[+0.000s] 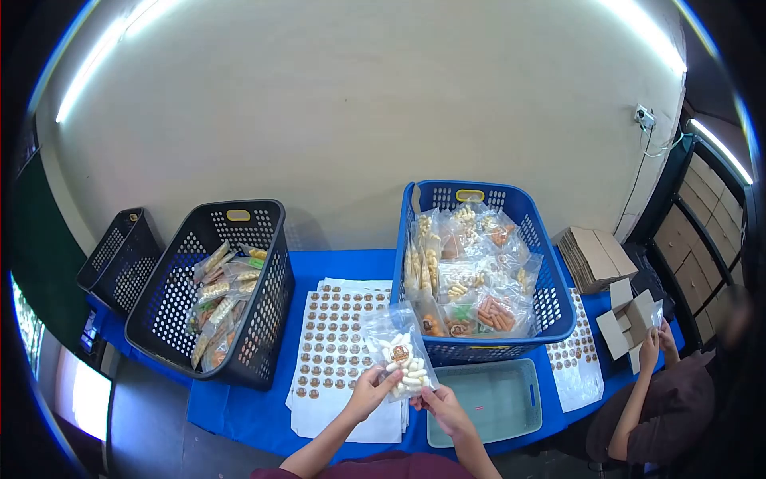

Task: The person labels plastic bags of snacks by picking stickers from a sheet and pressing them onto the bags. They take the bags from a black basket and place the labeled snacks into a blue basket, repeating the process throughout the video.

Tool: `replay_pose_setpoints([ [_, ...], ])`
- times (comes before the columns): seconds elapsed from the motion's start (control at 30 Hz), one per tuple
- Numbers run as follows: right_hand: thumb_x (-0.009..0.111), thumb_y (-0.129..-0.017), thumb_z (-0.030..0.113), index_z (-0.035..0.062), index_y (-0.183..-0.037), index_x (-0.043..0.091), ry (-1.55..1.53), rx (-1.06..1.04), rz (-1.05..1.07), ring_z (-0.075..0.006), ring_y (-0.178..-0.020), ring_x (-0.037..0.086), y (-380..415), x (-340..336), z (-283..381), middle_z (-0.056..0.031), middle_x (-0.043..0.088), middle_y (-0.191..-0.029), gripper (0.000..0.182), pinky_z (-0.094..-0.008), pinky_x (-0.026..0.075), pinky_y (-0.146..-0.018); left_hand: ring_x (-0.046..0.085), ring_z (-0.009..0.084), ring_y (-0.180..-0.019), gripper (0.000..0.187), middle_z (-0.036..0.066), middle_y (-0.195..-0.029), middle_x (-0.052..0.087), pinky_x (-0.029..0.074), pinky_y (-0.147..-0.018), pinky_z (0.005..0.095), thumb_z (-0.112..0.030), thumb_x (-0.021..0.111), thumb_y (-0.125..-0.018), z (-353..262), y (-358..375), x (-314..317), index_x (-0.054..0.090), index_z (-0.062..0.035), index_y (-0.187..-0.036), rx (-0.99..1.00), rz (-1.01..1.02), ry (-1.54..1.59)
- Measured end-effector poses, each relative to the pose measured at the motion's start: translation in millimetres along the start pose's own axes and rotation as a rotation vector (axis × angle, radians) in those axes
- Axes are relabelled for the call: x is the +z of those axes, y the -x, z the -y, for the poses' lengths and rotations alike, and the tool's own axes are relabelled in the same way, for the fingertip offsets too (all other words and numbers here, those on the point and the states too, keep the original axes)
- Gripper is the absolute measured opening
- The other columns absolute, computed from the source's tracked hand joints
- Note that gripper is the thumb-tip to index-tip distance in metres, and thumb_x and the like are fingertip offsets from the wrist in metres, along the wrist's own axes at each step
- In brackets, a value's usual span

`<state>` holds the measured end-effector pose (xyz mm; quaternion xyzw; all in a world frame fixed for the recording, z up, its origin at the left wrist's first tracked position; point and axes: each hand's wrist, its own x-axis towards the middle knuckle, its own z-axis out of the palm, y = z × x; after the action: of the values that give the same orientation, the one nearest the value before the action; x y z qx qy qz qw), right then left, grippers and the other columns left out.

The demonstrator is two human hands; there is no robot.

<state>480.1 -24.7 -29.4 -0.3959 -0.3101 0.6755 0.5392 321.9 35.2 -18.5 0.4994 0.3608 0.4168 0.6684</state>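
Note:
A see-through plastic bag (416, 375) of white, finger-shaped snack pieces is held up in front of me, with a round brown sticker on its face. My left hand (372, 393) grips its lower left side, thumb on the front. At the lower right corner, my right hand (444, 409) pinches the same bag. Behind it lie white sheets of round brown stickers (329, 343), partly covered by the bag and my left hand. Just beyond my right hand is a shallow grey-green tray (519, 431).
Filled snack bags lie in a blue basket (550, 315) and a black basket (267, 319); another black basket (100, 259) stands far left. At right are flattened cardboard (594, 259), an open carton (626, 323), more sticker sheets (578, 375) and a co-worker (670, 407) holding a see-through bag.

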Motion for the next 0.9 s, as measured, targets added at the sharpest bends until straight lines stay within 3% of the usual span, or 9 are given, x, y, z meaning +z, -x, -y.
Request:
replay_pose_setpoints([
  [0.07, 0.054, -0.084, 0.019, -0.0001, -0.085, 0.057, 0.09, -0.018, -0.001, -0.0083, -0.061, 0.049, 1, 0, 0, -0.0033, 0.057, -0.072, 0.02, -0.0215, 0.04, -0.059, 0.054, 0.0072, -0.076, 0.026, 0.005, -0.086, 0.059, 0.043, -0.067, 0.0209, -0.022, 0.053, -0.085, -2, 1, 1, 0.055, 0.0013, -0.096, 0.015, 0.006, -0.057],
  [0.27, 0.05, -0.085, 0.016, 0.0009, -0.077, 0.056, -0.044, -0.066, -0.072, -0.0107, -0.058, 0.048, 4, 1, 9, -0.0034, 0.054, -0.066, 0.018, -0.0222, 0.039, -0.054, 0.045, 0.0033, -0.054, 0.033, -0.002, -0.062, 0.053, 0.036, -0.048, 0.0177, -0.034, 0.05, -0.086, 1, 7, 7, 0.059, -0.0029, -0.078, -0.073, 0.007, -0.106],
  [0.37, 0.051, -0.085, 0.017, 0.001, -0.075, 0.056, -0.048, -0.052, -0.086, -0.0103, -0.056, 0.047, 5, 2, 8, -0.0032, 0.053, -0.065, 0.019, -0.0219, 0.038, -0.053, 0.038, 0.0026, -0.047, 0.038, -0.004, -0.054, 0.046, 0.03, -0.042, 0.0185, -0.038, 0.048, -0.086, 0, 13, 2, 0.056, -0.0052, -0.068, -0.18, 0.234, -0.169],
  [0.47, 0.05, -0.085, 0.019, 0.001, -0.072, 0.056, 0.093, -0.086, -0.085, -0.0092, -0.055, 0.046, 6, 2, 7, -0.0029, 0.053, -0.063, 0.023, -0.0205, 0.037, -0.052, 0.035, 0.0028, -0.045, 0.04, -0.004, -0.051, 0.043, 0.026, -0.041, 0.0193, -0.039, 0.048, -0.085, -8, 15, 1, 0.054, -0.0069, -0.063, -0.178, 0.233, -0.16],
  [0.77, 0.048, -0.087, 0.026, 0.0025, -0.066, 0.056, 0.145, -0.132, -0.137, -0.0038, -0.052, 0.041, 6, -9, 10, 0.0008, 0.05, -0.059, 0.032, -0.0172, 0.031, -0.049, 0.037, 0.0037, -0.047, 0.041, -0.003, -0.052, 0.044, 0.028, -0.043, 0.0186, -0.04, 0.047, -0.085, -7, 16, 6, 0.054, -0.0051, -0.064, -0.215, 0.213, -0.137],
  [0.9, 0.049, -0.087, 0.024, 0.0008, -0.073, 0.056, 0.088, -0.175, -0.132, -0.0064, -0.054, 0.045, 5, -2, 0, -0.002, 0.054, -0.064, 0.028, -0.0179, 0.036, -0.05, 0.039, 0.0047, -0.048, 0.042, -0.002, -0.053, 0.045, 0.03, -0.045, 0.0183, -0.039, 0.046, -0.086, -3, 17, 5, 0.053, -0.0036, -0.066, -0.238, 0.276, -0.122],
])
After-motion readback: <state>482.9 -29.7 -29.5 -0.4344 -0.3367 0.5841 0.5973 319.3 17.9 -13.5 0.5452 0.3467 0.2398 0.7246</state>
